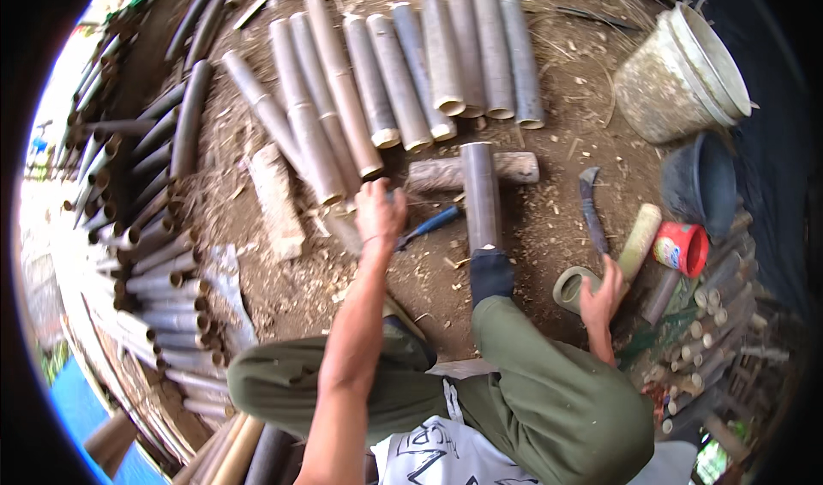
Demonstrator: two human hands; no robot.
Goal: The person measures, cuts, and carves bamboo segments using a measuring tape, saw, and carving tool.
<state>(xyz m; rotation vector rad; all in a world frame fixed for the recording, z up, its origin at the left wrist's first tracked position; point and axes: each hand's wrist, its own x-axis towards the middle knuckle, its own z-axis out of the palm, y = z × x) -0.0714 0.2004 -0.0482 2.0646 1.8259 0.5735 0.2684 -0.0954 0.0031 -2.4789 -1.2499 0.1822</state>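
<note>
- While the person sits on the dirt ground (549,228) with knees bent, a stack of bamboo tubes (150,271) lies at the far left, cut ends facing inward.
- Just right of that stack, a pale wooden block (274,198) rests on the soil.
- Beyond it, a row of cut bamboo sections (386,82) lies side by side across the top of the view, open ends toward the person.
- Near the middle, the left hand (379,213) reaches forward with its fingers curled closed around the top of a tool; the gripped part is hidden under the hand, and a blue handle (429,223) sticks out to the right, just beside the hand.
- Right of the hand, a single dark bamboo piece (480,193) lies lengthwise, resting across a short log (446,172), with its near end touching the person's dark-socked foot (490,275).
- Farther right, a curved blade (591,210) lies flat on the ground, apart from both hands.
- The right hand (600,301) rests on a short bamboo ring (570,288), fingers bent over its rim in a loose hold.
- Beside that hand lie a pale green bamboo piece (641,240) and a red can (681,249) on its side.
- At the far right stand a dark bucket (703,185) and, above it, a large dirty white bucket (681,73), tilted.
</note>
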